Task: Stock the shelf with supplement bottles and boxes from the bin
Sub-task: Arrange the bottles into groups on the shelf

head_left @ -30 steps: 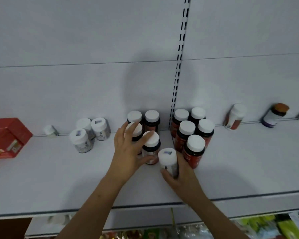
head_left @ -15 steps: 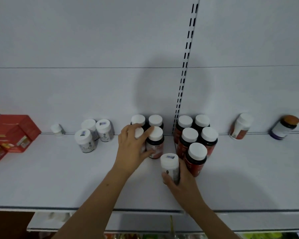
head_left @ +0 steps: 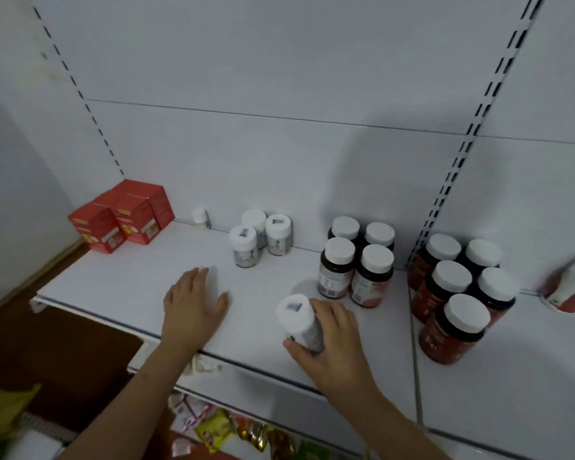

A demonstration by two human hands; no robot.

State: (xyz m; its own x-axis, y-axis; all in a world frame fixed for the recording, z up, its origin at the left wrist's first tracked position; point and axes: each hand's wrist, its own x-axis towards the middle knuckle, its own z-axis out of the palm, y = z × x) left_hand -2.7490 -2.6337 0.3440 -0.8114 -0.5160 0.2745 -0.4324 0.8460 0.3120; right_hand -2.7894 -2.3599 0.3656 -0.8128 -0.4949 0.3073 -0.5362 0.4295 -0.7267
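My right hand grips a white-capped silver-grey bottle near the front of the white shelf. My left hand lies flat on the shelf to its left, fingers straight, holding nothing. Behind stand three matching small silver bottles. A group of dark bottles with white caps stands right of them, and several red-labelled dark bottles stand past the shelf seam.
Red boxes sit at the shelf's far left corner, with a tiny white bottle by the back wall. A bottle lies tipped at the right edge. Coloured packets fill the level below.
My left hand has let go of the dark bottles and moved left, down onto the bare shelf. The right hand has carried the silver bottle leftward, away from the red-labelled group. The view has swung left.
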